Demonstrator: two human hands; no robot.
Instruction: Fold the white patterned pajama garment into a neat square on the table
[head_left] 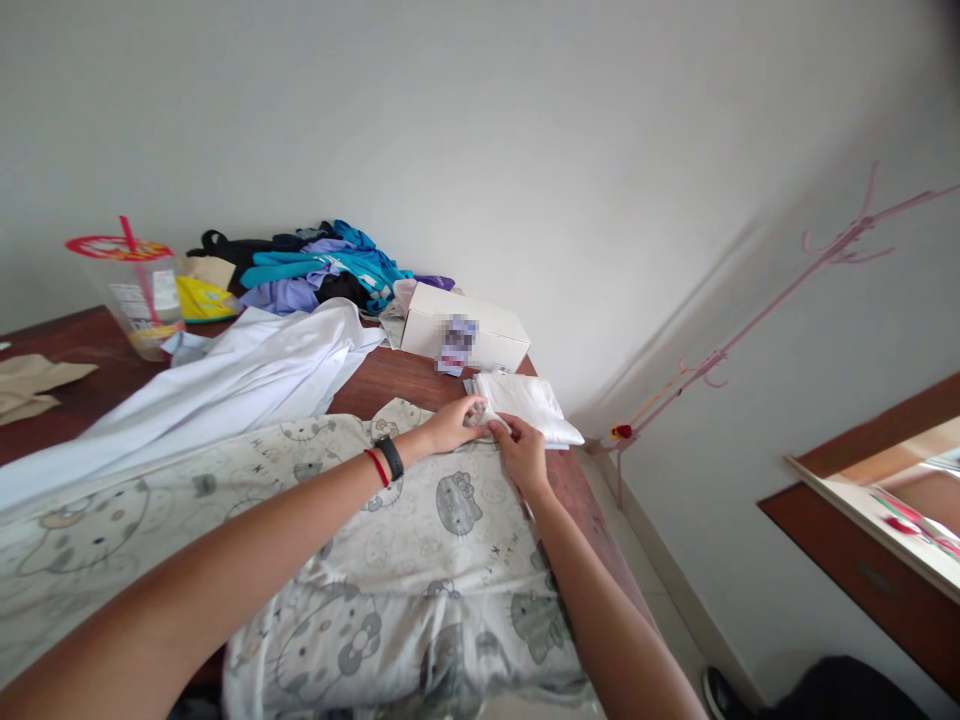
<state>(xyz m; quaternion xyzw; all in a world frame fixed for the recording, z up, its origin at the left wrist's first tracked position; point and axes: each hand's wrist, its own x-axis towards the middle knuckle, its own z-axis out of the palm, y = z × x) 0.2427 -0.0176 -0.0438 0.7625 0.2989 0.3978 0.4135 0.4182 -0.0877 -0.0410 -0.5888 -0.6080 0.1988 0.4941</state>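
A white and grey cloth garment [420, 560] printed with cartoon cat faces lies spread over the wooden table and hangs over its near edge. At the garment's far right corner, my left hand [454, 425] pinches the fabric. My right hand [521, 450] grips the same edge close beside it, the fingertips almost meeting. A dark band and a red cord circle my left wrist. Just past my hands sits a folded white cloth [529, 400]. Which part of the garment is between my fingers is hard to make out.
Behind stand a white box [487, 325] and a heap of blue, purple and black clothes [322, 265]. Left are a white shirt [225, 375], a plastic cup with a red straw [139, 295] and brown paper [37, 385]. A pink coat rack [712, 365] leans right of the table [405, 375].
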